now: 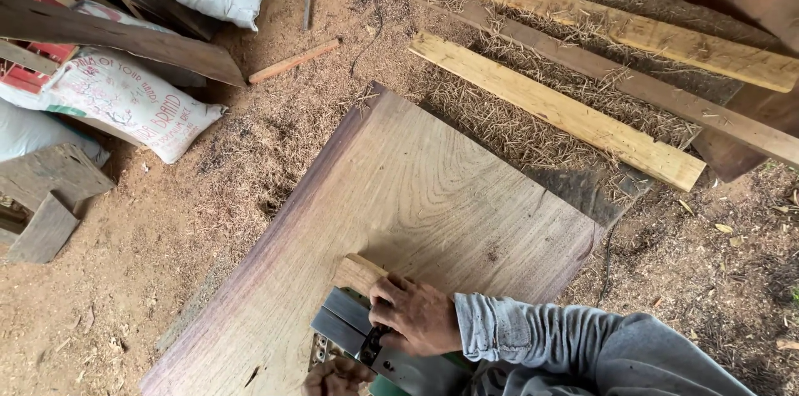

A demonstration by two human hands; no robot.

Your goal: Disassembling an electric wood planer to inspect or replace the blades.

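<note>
A wide wood slab [399, 221] lies on the sawdust floor, its grain running away from me. At its near end sits a power planer [349, 325] with a grey metal body and a green part. My right hand [416, 313], in a grey sleeve, grips the planer's front from the right. My left hand [337, 377] is only partly in view at the bottom edge, closed on the planer's rear. A small wooden block [359, 273] lies on the slab just ahead of the planer.
Pale planks [566, 113] and darker boards [632, 88] lie across wood shavings beyond the slab. Filled white sacks [125, 100] and scrap boards [50, 196] crowd the left. A thin wood strip [293, 62] lies on the sawdust.
</note>
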